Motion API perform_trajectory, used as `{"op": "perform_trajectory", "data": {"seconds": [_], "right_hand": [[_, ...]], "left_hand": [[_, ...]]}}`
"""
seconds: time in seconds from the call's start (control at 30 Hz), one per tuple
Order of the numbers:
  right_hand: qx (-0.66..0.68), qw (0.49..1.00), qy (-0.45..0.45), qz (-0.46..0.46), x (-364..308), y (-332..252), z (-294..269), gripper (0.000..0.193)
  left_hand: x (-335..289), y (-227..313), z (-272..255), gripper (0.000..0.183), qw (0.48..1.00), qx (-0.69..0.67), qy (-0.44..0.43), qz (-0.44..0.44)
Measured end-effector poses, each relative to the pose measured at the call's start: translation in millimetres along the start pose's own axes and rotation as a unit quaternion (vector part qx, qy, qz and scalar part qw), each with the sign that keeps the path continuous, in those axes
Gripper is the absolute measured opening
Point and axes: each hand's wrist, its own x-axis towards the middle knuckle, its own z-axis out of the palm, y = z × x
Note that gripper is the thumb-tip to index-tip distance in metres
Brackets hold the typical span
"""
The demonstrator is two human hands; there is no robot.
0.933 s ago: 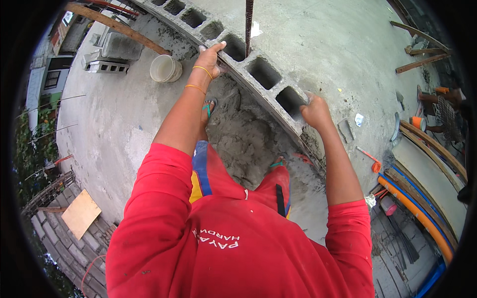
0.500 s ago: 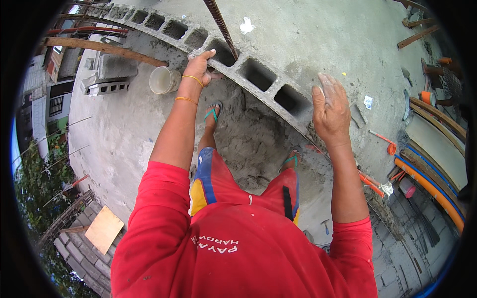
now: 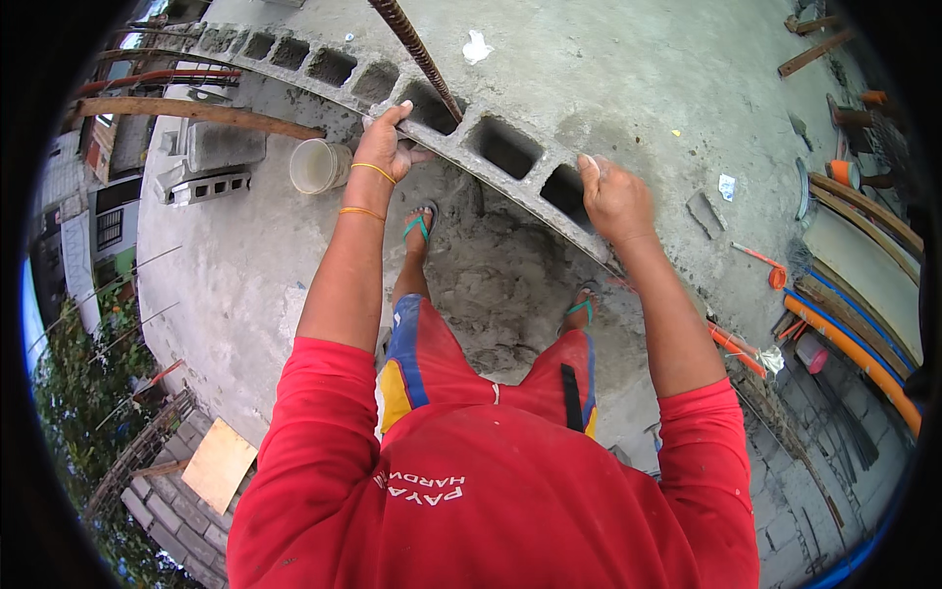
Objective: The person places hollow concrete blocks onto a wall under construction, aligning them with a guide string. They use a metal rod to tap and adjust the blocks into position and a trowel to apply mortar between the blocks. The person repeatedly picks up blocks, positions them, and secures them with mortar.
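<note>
A row of grey hollow concrete blocks (image 3: 345, 95) runs slantwise across the upper left, its cavities facing up. The end block (image 3: 536, 185) reaches down to the right. My left hand (image 3: 388, 147) grips its near edge close to the rebar, thumb on top and fingers against the near side. At the right end, my right hand (image 3: 620, 201) is closed over the block's corner, its fingertips hidden. A ribbed steel rebar (image 3: 420, 54) stands up out of one cavity.
Wet grey mortar (image 3: 491, 260) lies between my sandalled feet. Left stand a whitish bucket (image 3: 319, 167), several loose blocks (image 3: 210, 188) and a slanting wooden pole (image 3: 211, 111). At right lie an orange pipe (image 3: 854, 355), planks (image 3: 863, 211) and a block fragment (image 3: 705, 214).
My right hand was open with fingers raised beside the block's end; it has moved left and closed on that end. My left hand keeps its grip.
</note>
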Motion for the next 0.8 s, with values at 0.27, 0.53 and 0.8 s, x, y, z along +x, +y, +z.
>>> {"op": "perform_trajectory", "data": {"seconds": [0.27, 0.53, 0.8], "right_hand": [[-0.019, 1.000, -0.001, -0.005, -0.7, 2.7, 2.8, 0.044], [-0.013, 0.999, 0.031, -0.042, -4.0, -5.5, -2.3, 0.043], [0.035, 0.999, 0.011, -0.032, -10.2, -0.1, -2.3, 0.044]], "left_hand": [[-29.2, 7.9, 7.8, 0.103, 0.999, -0.036, 0.025, 0.001], [-39.2, 23.8, 3.4, 0.106, 0.998, -0.031, 0.033, 0.031], [-51.3, -4.4, -50.1, 0.096, 0.989, 0.126, 0.073, 0.006]]}}
